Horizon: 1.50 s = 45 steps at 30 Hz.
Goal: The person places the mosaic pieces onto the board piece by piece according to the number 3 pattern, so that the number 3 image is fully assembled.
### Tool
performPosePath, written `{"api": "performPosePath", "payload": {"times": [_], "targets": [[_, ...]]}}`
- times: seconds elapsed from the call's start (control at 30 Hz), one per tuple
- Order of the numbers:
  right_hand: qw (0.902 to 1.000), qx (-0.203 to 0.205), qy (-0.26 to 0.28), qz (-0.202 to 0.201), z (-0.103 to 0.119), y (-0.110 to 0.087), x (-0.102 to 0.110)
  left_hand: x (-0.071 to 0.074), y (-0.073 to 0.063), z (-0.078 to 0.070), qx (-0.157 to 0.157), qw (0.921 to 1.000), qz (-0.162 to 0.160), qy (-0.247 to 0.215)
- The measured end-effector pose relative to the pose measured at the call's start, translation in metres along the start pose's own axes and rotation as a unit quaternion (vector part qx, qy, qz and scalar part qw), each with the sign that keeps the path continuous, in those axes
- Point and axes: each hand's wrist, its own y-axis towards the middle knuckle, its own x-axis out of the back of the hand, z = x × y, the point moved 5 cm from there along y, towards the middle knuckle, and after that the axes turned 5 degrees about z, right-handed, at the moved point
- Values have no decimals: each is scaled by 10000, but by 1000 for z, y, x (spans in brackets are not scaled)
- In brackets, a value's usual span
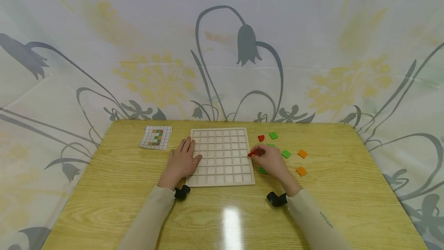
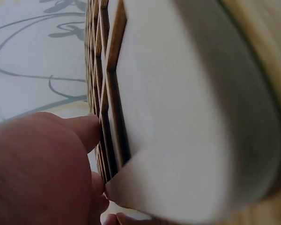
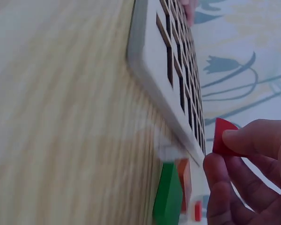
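Note:
A pale wooden grid board [image 1: 222, 183] lies on the table in front of the person. The left hand [image 1: 182, 159] rests flat on its left edge, fingers straight and pointing away; the left wrist view shows thumb and fingertips at the grid. Beside the board's right edge, the right hand [image 1: 272, 160] pinches a red quarter-round tile [image 3: 221, 137] between thumb and fingers, raised above the table. Under and near that hand lie a green tile [image 3: 167, 194] and another green square [image 1: 286, 154]. A second red tile [image 1: 261, 138] sits farther back.
An orange tile [image 1: 302, 153] and a nearer orange square [image 1: 301, 171] lie right of the right hand. At the back right is a green square [image 1: 273, 135]. A printed pattern card [image 1: 145, 143] with coloured squares lies left of the board. Behind the table hangs a flowered cloth [image 1: 222, 68].

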Motion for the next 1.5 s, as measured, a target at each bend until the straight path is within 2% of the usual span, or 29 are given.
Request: {"api": "performPosePath", "payload": {"times": [0.33, 0.63, 0.9, 1.3, 1.5], "targets": [[9985, 133, 424, -330, 9, 53, -20, -3, 2, 2, 156, 9994, 285, -76], [9941, 206, 867, -619, 14, 86, -38, -1, 2, -1, 171, 9994, 279, -123], [9920, -51, 1052, -701, 15, 90, -52, -2, 1, 0, 190, 9991, 350, -127], [9951, -1, 446, -888, 16, 91, -56, -3, 1, 2, 183, 9991, 312, -209], [9954, -56, 383, -878, 16, 91, -57, -6, 2, 3, 203, 9991, 281, -259]]}}
